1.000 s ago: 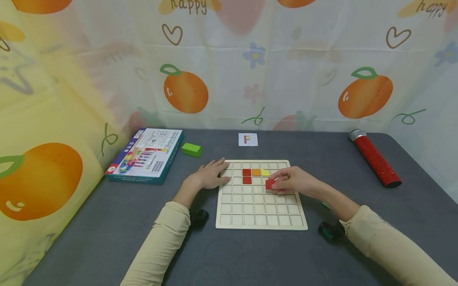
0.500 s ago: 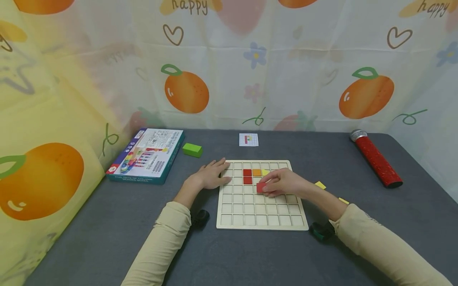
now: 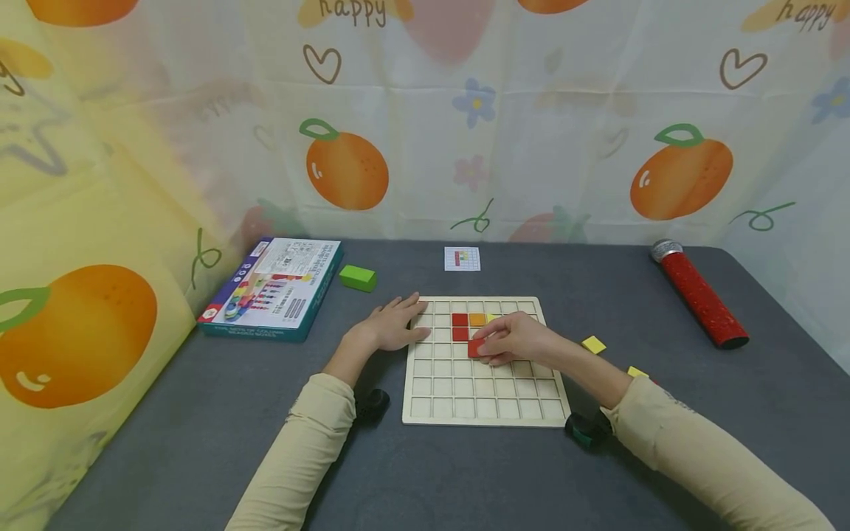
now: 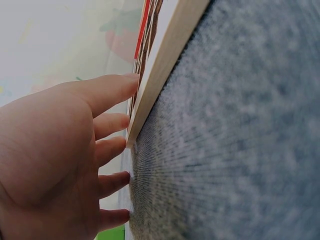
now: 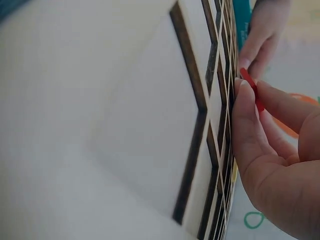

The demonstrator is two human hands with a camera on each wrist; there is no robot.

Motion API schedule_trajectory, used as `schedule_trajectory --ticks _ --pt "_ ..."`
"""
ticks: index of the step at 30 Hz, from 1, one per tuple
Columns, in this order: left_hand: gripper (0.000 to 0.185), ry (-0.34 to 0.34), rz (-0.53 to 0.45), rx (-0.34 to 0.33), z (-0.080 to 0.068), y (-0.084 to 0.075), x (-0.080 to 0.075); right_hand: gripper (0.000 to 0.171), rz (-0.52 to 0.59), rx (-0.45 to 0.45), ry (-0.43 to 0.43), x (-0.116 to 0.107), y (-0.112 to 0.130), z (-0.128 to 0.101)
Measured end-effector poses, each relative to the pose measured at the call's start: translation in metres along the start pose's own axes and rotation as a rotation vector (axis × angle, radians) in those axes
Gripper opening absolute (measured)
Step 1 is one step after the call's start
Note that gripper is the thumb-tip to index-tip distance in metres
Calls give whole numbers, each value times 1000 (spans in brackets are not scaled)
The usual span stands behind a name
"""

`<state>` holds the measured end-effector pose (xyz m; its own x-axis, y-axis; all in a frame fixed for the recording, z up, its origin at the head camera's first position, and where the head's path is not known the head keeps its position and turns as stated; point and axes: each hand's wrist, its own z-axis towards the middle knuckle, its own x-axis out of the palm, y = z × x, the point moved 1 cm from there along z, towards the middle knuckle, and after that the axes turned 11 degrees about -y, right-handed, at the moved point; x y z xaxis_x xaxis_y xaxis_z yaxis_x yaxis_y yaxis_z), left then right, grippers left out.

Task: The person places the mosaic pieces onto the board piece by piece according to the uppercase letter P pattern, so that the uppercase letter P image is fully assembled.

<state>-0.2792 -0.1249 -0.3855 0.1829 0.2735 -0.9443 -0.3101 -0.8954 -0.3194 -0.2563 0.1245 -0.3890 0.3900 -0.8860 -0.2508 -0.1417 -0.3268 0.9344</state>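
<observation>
I take this for a home play corner rigged for recording: a grey felt counter [image 3: 199,413] walled on three sides by a fruit-print curtain [image 3: 412,125], with a game box [image 3: 272,287] at the far left corner and a puzzle board [image 3: 485,402] in the middle.

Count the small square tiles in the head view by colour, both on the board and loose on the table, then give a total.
Red square tiles: 3 (one pinched by the right hand)
Orange square tile: 1
Yellow square tiles: 3 (one on the wooden grid board, two on the grey table)
Total: 7
</observation>
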Motion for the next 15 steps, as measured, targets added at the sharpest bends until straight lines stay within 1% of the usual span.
schedule_trajectory --ticks 9,15 --pt "66 -1 1 -3 0 0 0 29 -40 23 -39 5 4 1" --pt "66 -2 5 4 1 1 1 28 -58 26 -41 8 7 2"
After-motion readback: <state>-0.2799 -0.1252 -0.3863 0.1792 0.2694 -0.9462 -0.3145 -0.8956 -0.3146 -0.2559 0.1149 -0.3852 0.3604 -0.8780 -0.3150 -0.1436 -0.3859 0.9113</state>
